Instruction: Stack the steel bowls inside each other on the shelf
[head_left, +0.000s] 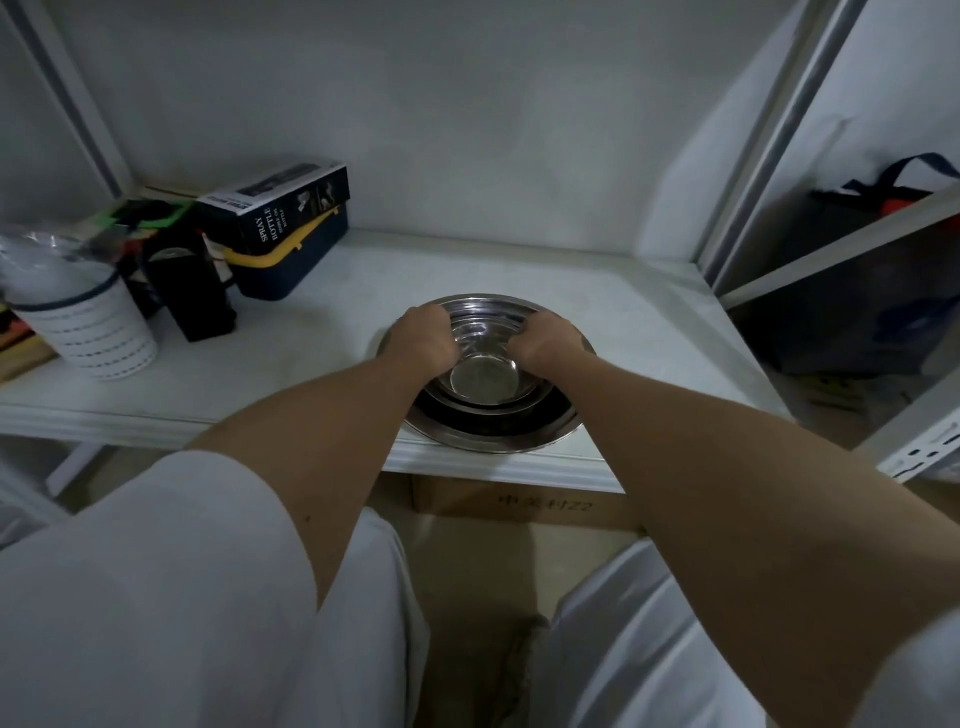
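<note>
Although the light is dim, we can make out the nested steel bowls (485, 379) standing on the white shelf (291, 374) near its front edge, and we use this stack as our landmark. Far left of the stack, a white ribbed container (85, 325) is partly cut off by the frame edge; its top is blurred. Between it and the stack stand a dark block (195, 291) of unclear identity and a box lettered "SPRAY BOTTLE" (272, 208), lying on a blue and yellow case (291, 260). Our left hand (423, 338) curls over the stack's left rim, its fingertips hidden inside. Our right hand (550, 340) curls over the right rim likewise, so we cannot tell which bowl either hand grips. Below the stack, a cardboard box (524, 506) bears faint, illegible print. Right of the stack, a dark bag (872, 208) sits half concealed behind a shelf rail.
</note>
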